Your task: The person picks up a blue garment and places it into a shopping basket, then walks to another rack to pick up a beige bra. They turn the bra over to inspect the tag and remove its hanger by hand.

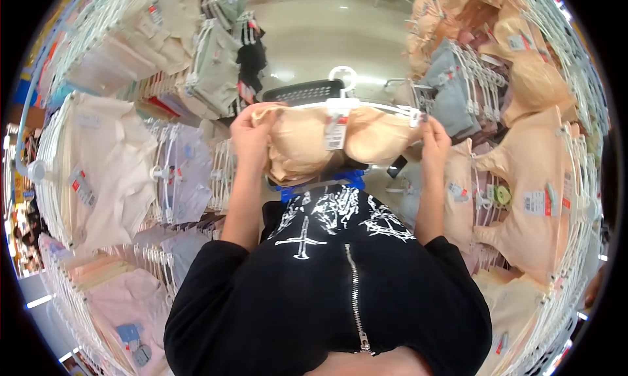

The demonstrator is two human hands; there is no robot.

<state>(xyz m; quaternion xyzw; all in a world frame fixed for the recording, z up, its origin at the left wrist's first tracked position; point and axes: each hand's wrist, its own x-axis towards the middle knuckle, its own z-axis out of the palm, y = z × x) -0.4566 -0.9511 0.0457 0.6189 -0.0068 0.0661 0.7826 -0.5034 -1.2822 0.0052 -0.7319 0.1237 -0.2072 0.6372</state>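
Note:
A beige bra (pixel 373 140) on a white plastic hanger (pixel 342 78) is held up in front of my chest. My left hand (pixel 252 129) is closed on the bra's left end, beside the hanger arm. At the other end, the fingers of my right hand (pixel 435 140) pinch the side of the bra near the hanger clip. A price tag (pixel 336 133) with a barcode and a red band hangs between the two cups. Parts of the fingers on both sides are hidden behind the fabric.
Racks of pale underwear (pixel 114 170) line the left side, and racks of beige bras (pixel 523 193) line the right. A black basket (pixel 304 90) is partly behind the hanger. Below the bra, a blue plastic part (pixel 353 178) shows. Shiny floor (pixel 320 39) runs ahead between the racks.

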